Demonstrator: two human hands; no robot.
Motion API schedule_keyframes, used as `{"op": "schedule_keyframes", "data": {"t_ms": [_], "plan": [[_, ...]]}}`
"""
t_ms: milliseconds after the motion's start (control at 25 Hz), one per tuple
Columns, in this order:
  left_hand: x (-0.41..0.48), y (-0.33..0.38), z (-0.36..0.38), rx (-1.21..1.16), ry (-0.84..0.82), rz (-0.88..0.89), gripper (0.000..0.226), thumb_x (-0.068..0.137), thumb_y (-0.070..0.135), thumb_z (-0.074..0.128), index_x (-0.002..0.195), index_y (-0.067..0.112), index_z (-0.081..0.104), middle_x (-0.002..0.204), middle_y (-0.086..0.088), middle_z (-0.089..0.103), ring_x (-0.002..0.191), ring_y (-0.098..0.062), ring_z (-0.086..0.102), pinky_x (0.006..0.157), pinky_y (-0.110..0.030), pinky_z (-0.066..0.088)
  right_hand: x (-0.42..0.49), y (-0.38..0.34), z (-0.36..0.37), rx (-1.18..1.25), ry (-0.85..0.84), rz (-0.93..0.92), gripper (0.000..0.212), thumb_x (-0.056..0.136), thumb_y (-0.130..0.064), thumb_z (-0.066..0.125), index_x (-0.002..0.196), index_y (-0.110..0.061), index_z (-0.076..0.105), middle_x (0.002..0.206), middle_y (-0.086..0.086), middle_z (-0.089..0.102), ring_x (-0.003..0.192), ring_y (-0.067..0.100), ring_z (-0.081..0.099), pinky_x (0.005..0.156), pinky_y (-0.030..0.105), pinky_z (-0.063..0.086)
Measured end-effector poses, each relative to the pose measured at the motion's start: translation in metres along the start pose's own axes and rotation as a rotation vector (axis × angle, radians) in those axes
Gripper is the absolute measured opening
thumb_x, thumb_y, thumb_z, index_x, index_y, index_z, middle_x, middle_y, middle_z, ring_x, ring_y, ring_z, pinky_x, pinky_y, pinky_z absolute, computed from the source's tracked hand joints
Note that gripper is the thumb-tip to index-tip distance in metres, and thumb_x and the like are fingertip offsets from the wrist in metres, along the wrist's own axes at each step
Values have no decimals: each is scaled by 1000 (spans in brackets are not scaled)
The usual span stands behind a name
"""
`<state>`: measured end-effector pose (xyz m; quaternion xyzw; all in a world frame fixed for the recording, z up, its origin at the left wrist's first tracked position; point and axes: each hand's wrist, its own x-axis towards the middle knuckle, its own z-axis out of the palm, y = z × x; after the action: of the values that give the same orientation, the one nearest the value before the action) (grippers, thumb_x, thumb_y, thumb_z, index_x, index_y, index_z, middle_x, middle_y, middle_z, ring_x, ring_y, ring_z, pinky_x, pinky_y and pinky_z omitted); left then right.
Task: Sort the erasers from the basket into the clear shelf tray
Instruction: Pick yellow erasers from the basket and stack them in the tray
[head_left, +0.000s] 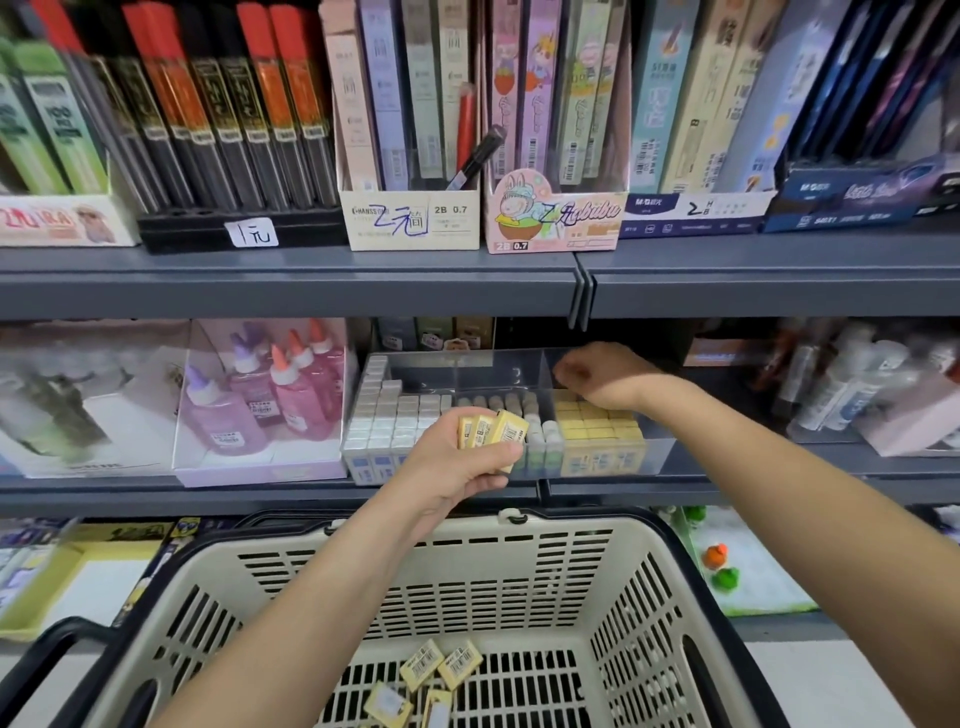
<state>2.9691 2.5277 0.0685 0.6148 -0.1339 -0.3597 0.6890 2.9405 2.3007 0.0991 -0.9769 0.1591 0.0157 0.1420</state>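
A clear shelf tray (498, 364) on the middle shelf holds white erasers at its left, grey-green ones in the middle and yellow erasers (597, 426) in its right compartment. My left hand (457, 462) grips three yellow erasers (493, 431) just in front of the tray. Over the back of the yellow compartment my right hand (602, 371) is bent down at the wrist, its fingers curled and hidden, so I cannot see if it holds anything. Below, a beige basket (519, 561) has several loose yellow erasers (441, 670) on its bottom.
Pink glue bottles (270, 395) in a clear box stand left of the tray. White bottles (857, 389) stand to its right. The grey upper shelf (311, 280) hangs close above, carrying boxes of pencil leads. Small toy figures (719, 566) lie on the shelf below.
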Motion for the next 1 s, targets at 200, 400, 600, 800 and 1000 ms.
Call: {"op": "schedule_keyframes", "data": {"t_ms": [200,400,600,800,1000], "plan": [[3,2,7,-38,-6,16,41,73,2,75,104,17,54,94,-6,63,71,-8,67,61,-21,53,-54,-40,1,470,40,-192,25,92,-38,52,94,-20,69,76,-8,71,70,7,65,68,23,52],[2,0,14,-59,-45,7,32,79,12,70,107,14,53,89,-6,64,70,-10,64,58,-21,51,-68,-34,4,698,-117,-126,8,91,-12,57,94,-17,63,77,-5,70,70,4,68,68,20,56],[4,6,6,-167,-29,12,18,93,1,46,105,12,52,100,-15,58,81,-19,57,56,-22,51,-28,11,-20,734,170,174,7,90,-7,58,93,-12,62,104,15,67,80,21,68,80,34,57],[4,1,3,-72,-31,83,25,86,3,61,105,17,55,109,-13,65,95,-20,67,67,-21,54,4,25,-10,192,226,122,16,91,-14,52,103,-12,63,108,7,66,92,21,59,79,25,43],[5,-1,-8,-128,33,98,29,81,3,66,104,18,56,106,-11,66,90,-18,69,66,-21,54,16,19,8,209,82,104,14,88,-13,54,85,-24,64,100,-5,64,87,9,52,78,20,37]]}}
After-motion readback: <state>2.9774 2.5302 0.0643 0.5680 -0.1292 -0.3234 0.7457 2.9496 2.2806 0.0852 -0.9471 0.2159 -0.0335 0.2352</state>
